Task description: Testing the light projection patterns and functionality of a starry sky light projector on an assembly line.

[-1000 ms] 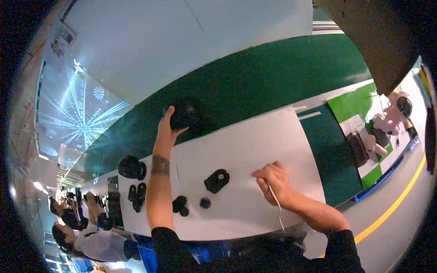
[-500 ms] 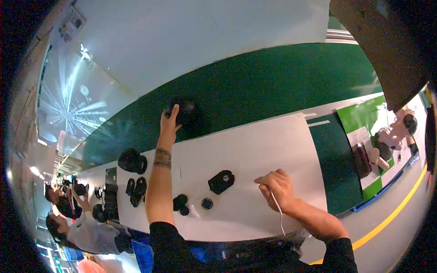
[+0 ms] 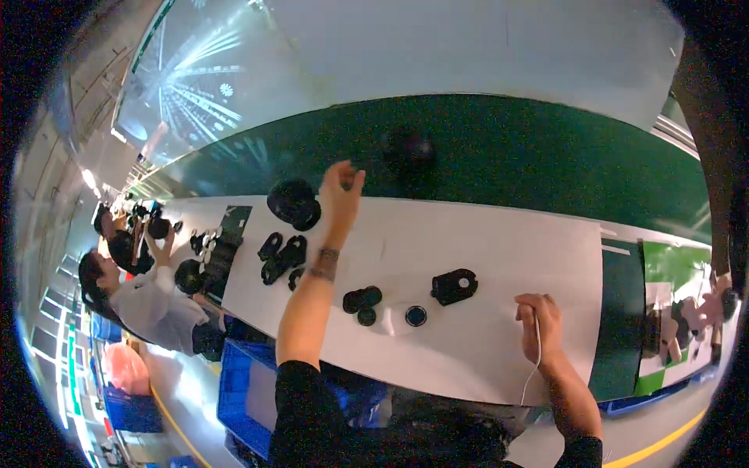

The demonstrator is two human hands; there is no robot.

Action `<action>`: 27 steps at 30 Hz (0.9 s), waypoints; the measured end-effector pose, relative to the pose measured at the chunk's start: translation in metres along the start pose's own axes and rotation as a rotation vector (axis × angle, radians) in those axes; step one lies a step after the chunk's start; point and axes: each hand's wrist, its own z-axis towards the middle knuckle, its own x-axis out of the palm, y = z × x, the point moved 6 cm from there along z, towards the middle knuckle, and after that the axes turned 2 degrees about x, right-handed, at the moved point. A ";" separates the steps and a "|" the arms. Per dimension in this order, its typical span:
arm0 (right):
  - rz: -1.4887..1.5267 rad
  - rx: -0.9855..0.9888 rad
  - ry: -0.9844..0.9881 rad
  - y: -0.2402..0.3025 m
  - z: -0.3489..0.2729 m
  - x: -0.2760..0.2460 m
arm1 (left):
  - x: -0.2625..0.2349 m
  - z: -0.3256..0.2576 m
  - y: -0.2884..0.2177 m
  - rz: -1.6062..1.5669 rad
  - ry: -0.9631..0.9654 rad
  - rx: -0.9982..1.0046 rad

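Left hand [image 3: 342, 183]: stretched out, fingers loosely open, holding nothing, at the counter's [image 3: 499, 257] far edge. Round black part [image 3: 409, 148] (blurred): just beyond it on the green belt [image 3: 546, 164]. Right hand [image 3: 538, 324]: curled around a thin white cord [image 3: 536, 363].

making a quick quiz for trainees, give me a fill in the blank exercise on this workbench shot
1. The left hand reaches out to the far edge of the white work surface, beside the conveyor belt whose colour is ____.
2. The right hand pinches a thin white ____.
3. The small round part with a blue centre lies on the ____ surface.
4. A dark rounded part sits on the ____.

Missing words: green; cord; white; belt
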 end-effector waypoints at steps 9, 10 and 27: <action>-0.014 0.024 0.085 -0.010 -0.007 0.008 | -0.108 -0.006 0.072 0.639 -0.319 0.025; -0.017 0.027 0.089 -0.012 -0.007 0.009 | -0.105 -0.006 0.084 0.600 -0.281 0.025; 0.066 0.145 0.033 -0.023 -0.008 0.003 | -0.111 -0.070 -0.084 -0.131 0.035 0.208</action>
